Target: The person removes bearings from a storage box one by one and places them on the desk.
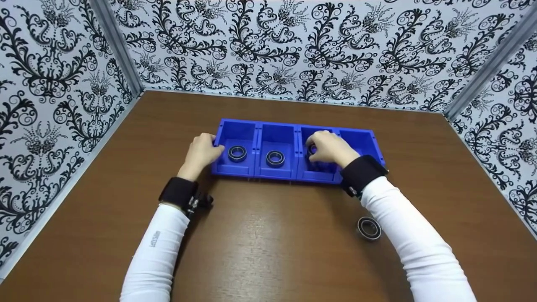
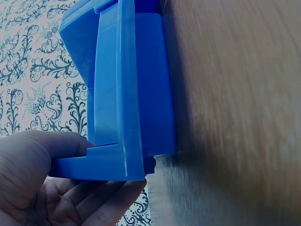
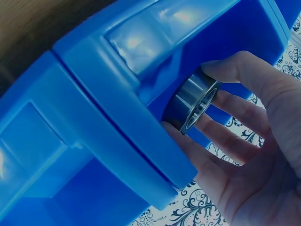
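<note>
A blue plastic bin row (image 1: 256, 165) with a line of compartments lies across the table. At its left end my left hand (image 1: 201, 152) grips the side wall, thumb on the inner side and fingers on the outer, as the left wrist view shows. Over the third compartment, my right hand (image 1: 333, 147) pinches a shiny metal ball bearing (image 3: 188, 99) between thumb and fingers, tilted beside a blue wall. One bearing (image 1: 237, 160) lies flat in the leftmost compartment, another bearing (image 1: 275, 164) in the second. The right wrist and hand partly cover the fourth compartment.
On the brown table (image 1: 251, 235), a loose bearing (image 1: 370, 238) lies close to the right forearm. Patterned wall panels (image 1: 268, 50) with grey metal corner posts (image 1: 119, 46) enclose the table at the back and sides.
</note>
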Available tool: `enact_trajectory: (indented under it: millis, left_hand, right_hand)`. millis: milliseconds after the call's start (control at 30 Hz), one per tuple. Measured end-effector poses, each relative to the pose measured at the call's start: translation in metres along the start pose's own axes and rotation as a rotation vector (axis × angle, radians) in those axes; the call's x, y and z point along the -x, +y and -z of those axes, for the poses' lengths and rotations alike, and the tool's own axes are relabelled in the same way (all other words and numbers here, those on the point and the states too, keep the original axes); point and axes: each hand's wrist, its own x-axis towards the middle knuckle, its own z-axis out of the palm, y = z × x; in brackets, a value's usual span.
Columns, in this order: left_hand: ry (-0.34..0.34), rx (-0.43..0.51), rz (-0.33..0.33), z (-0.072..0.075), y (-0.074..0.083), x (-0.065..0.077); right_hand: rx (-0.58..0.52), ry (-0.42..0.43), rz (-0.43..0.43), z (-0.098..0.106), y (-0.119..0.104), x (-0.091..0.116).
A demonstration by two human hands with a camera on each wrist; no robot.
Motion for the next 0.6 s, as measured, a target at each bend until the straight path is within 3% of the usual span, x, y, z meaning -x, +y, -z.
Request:
enact_trajectory:
  millis: [600]
  left_hand:
    - [0.016,-0.008,-0.010,-0.0001,-0.0009,-0.0009]
  right_hand:
    - [-0.007,0.014,0.056,0.0064,0.0016,0.0012]
